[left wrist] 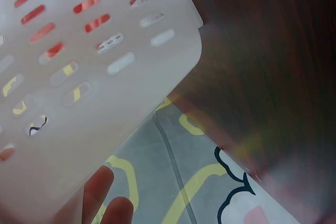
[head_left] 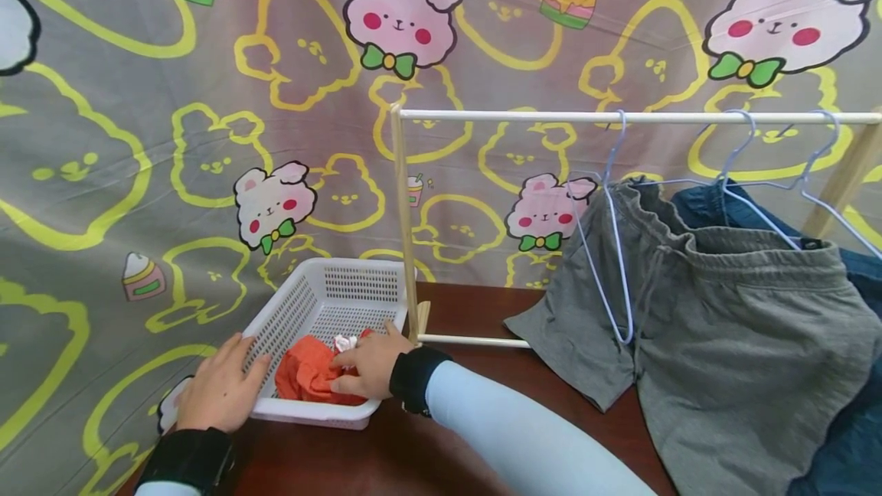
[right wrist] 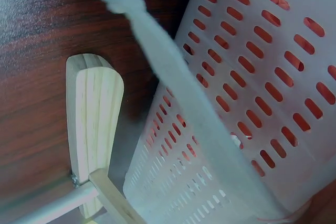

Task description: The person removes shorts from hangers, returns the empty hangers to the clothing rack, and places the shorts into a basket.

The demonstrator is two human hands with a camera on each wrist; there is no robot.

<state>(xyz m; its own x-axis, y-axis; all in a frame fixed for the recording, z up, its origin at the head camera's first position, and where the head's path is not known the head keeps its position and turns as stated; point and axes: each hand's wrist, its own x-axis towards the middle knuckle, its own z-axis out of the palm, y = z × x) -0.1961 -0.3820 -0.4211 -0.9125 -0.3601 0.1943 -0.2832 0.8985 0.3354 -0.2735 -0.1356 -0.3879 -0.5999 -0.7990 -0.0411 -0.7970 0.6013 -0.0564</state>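
Note:
A white slotted plastic basket stands on the dark table, left of the clothes rack. Bunched orange cloth lies in its near part, with a small white patch beside it. My left hand holds the basket's left rim, thumb toward the inside; two of its fingertips show by the outer wall in the left wrist view. My right hand reaches over the near right rim and pinches the orange cloth, its fingertips partly hidden. The right wrist view shows mostly the basket's outer wall.
A wooden rack with a white rail stands to the right. Grey shorts and blue garments hang there on lilac hangers. The rack's wooden foot sits close beside the basket. A patterned curtain hangs behind.

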